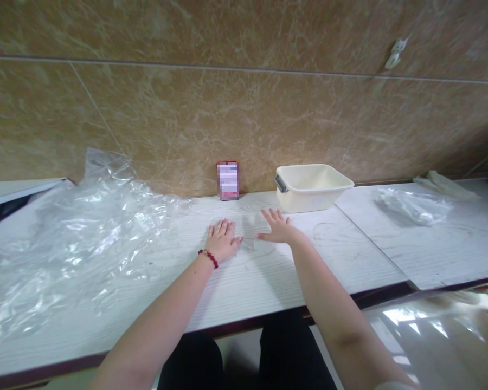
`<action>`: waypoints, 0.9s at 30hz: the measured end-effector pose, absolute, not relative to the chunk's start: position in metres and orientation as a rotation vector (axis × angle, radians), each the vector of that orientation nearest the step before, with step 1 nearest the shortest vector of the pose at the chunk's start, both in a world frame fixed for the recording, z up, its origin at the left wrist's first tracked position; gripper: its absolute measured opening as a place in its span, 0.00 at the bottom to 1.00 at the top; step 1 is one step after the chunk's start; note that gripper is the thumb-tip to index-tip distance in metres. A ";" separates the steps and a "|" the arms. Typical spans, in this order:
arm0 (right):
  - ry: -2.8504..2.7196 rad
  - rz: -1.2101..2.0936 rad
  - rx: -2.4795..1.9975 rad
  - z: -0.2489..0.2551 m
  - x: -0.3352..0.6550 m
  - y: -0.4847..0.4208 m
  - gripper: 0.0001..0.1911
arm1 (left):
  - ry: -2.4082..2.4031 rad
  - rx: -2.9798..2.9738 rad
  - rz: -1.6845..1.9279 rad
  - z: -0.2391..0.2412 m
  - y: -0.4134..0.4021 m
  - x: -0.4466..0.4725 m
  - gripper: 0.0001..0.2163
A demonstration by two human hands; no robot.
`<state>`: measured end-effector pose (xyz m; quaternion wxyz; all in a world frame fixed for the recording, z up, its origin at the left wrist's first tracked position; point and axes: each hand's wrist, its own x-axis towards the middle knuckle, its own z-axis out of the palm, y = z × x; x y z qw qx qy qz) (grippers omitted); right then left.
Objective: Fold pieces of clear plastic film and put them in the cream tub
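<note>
Both grips wide: fingers spread, palms down, nothing clasped. Left hand [222,241] flat on a clear film sheet [248,234] spread on the worktop [268,281]; red bead bracelet [209,258] at the wrist. Right hand [277,227] just beside the left, well short of touching it, fingers fanned and pressed on the same sheet, thumb pointing toward the left hand. Film sheet nearly invisible against the pale wood grain, traceable only by faint creases and a curved edge between and around the hands; outline elsewhere hard to tell. Sheet position: mid-worktop, in front of the wall, just short of the card and the tub.

Behind the hands, against the brown marbled wall [244,108]: small card [228,180] upright, print blurred. Right of the card, cream tub [312,187] with a grey handle on its near-left rim, standing on the worktop, close to the right fingertips but apart from them. Left side: large heap of crumpled film [77,238], covering much of that end. Far right: smaller crumpled bag [415,205], and beyond it a pale folded item, too unclear to name. Lower right, below the worktop edge: glossy film [427,330] catching light. Dark trousers [276,357] visible beneath the worktop between the forearms.
</note>
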<state>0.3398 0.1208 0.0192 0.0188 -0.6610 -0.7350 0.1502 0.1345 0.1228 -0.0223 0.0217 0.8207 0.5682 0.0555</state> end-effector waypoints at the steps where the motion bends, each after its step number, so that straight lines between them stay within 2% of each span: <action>1: -2.310 0.492 -2.041 0.019 0.340 0.119 0.51 | 1.756 2.544 0.163 -0.022 0.123 0.135 0.31; 5: -2.443 0.588 -1.892 0.019 0.332 0.115 0.53 | 1.755 2.537 0.123 -0.020 0.122 0.135 0.37; 7: -2.540 0.615 -1.743 0.022 0.330 0.112 0.51 | 1.748 2.537 0.124 -0.020 0.122 0.135 0.40; 9: -2.602 0.595 -1.593 0.025 0.329 0.110 0.43 | 1.734 2.541 0.143 -0.020 0.122 0.135 0.41; 12: -2.630 0.501 -1.431 0.027 0.328 0.108 0.25 | 1.727 2.543 0.168 -0.021 0.122 0.134 0.41; 14: -2.640 0.434 -1.370 0.027 0.326 0.107 0.15 | 1.728 2.536 0.170 -0.022 0.123 0.134 0.39; 16: -2.656 0.377 -1.362 0.029 0.323 0.106 0.09 | 1.727 2.529 0.167 -0.022 0.123 0.134 0.35; 27: -2.879 -0.199 -1.057 0.040 0.321 0.086 0.08 | 1.683 2.506 0.227 -0.023 0.124 0.132 0.32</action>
